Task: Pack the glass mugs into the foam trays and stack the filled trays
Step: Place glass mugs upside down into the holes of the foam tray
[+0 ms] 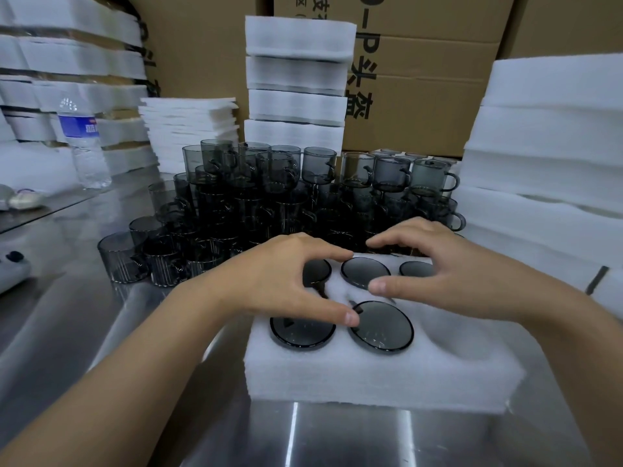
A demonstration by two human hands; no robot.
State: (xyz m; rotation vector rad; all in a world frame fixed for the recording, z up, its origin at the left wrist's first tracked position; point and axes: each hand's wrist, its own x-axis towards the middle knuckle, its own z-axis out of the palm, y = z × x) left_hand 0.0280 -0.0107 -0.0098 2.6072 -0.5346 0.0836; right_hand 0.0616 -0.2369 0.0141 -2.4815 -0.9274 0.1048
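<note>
A white foam tray (377,375) lies on the steel table in front of me. Several smoky grey glass mugs sit in its holes, among them one at the front (382,326) and one at the back (364,271); the front right hole (468,335) looks empty. My left hand (286,281) hovers over the tray's left side with fingers spread, thumb near a front mug's rim (301,332). My right hand (448,267) arches over the back right, fingers relaxed. Neither hand holds anything. Behind the tray stands a large stacked pile of loose mugs (269,203).
Stacks of filled foam trays stand at the back centre (296,82), the left (74,62) and the right (546,156). A pile of thin foam sheets (188,129) and a water bottle (84,143) are at the left. Cardboard boxes (421,96) form the back wall.
</note>
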